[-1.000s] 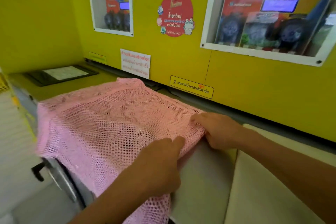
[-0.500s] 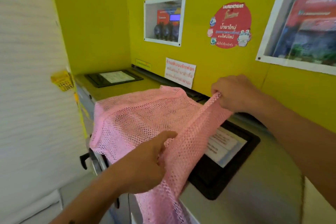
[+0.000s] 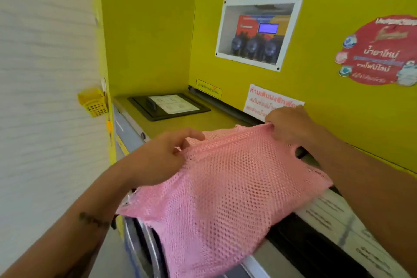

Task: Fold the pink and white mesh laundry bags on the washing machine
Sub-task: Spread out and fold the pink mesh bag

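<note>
A pink mesh laundry bag [image 3: 228,189] lies doubled over on top of the washing machine [image 3: 180,123], its near part hanging over the front edge. My left hand [image 3: 162,156] pinches the folded edge at its left end. My right hand [image 3: 291,124] grips the same edge at its far right end, close to the yellow wall. The edge is stretched between both hands, slightly lifted. No white bag is in view.
A black framed panel [image 3: 168,106] with a label sits in the machine top at the far left. Another black panel [image 3: 320,244] lies partly under the bag at right. The yellow wall [image 3: 327,101] with signs stands right behind. A yellow basket [image 3: 93,102] hangs on the left wall.
Both hands carried the bag's right edge up and over to the left, folding the bag in half. The view turned left.
</note>
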A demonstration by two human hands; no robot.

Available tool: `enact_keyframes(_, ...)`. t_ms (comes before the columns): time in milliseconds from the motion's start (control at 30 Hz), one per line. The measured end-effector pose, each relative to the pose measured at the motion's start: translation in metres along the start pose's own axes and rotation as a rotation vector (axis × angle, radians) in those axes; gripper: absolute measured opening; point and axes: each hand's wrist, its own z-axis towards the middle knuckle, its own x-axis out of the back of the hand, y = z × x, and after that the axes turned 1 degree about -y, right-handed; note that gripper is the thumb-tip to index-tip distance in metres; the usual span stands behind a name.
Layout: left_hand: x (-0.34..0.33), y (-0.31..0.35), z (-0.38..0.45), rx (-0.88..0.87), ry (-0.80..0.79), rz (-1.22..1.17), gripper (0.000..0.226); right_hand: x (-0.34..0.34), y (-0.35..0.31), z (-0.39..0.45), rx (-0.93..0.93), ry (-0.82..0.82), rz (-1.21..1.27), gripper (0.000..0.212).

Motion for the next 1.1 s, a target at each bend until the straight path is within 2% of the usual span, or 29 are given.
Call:
enact_keyframes(133,0.022,-0.032,0.046,-0.002,0.063,0.054,0.055,0.007,-0.016,0.047,-0.017,-0.021,-0.068,0.017)
enact_keyframes(233,0.027,-0.055,0.078,0.106,0.109,0.130,0.056,0.005,-0.035,0.079,-0.030,-0.014,-0.143,0.013)
enact_keyframes(300,0.017,-0.066,0.090,0.183,0.204,0.337,0.061,-0.007,-0.050,0.097,-0.078,-0.012,-0.158,0.033)
enact_keyframes(367,-0.004,-0.065,0.093,0.111,0.254,0.379,0.059,-0.025,-0.067,0.106,-0.112,0.016,-0.123,0.050)
enact_keyframes(433,-0.029,-0.056,0.090,-0.018,0.072,0.317,0.050,-0.040,-0.080,0.105,-0.133,0.081,-0.088,0.055)
enact_keyframes(500,-0.051,-0.052,0.087,-0.026,-0.222,0.442,0.059,-0.049,-0.082,0.097,-0.168,0.123,-0.065,0.053)
enact_keyframes(533,-0.057,-0.053,0.087,-0.014,-0.290,0.515,0.065,-0.050,-0.079,0.091,-0.198,0.136,-0.044,0.052)
enact_keyframes(633,-0.062,-0.058,0.091,-0.009,-0.282,0.579,0.071,-0.047,-0.059,0.065,-0.244,0.113,0.141,0.038)
enact_keyframes(733,-0.073,-0.051,0.093,-0.013,-0.277,0.613,0.072,-0.053,-0.046,0.027,-0.194,-0.065,0.494,0.025)
enact_keyframes(833,-0.089,-0.039,0.101,-0.002,-0.298,0.623,0.073,-0.071,-0.036,-0.011,-0.134,-0.257,0.535,0.042)
enact_keyframes(933,-0.109,-0.023,0.111,-0.018,-0.322,0.604,0.072,-0.086,-0.016,-0.028,-0.180,-0.273,0.529,0.050)
enact_keyframes(1100,-0.131,0.003,0.129,-0.031,-0.301,0.564,0.069,-0.076,0.014,-0.052,-0.202,-0.300,0.645,0.050)
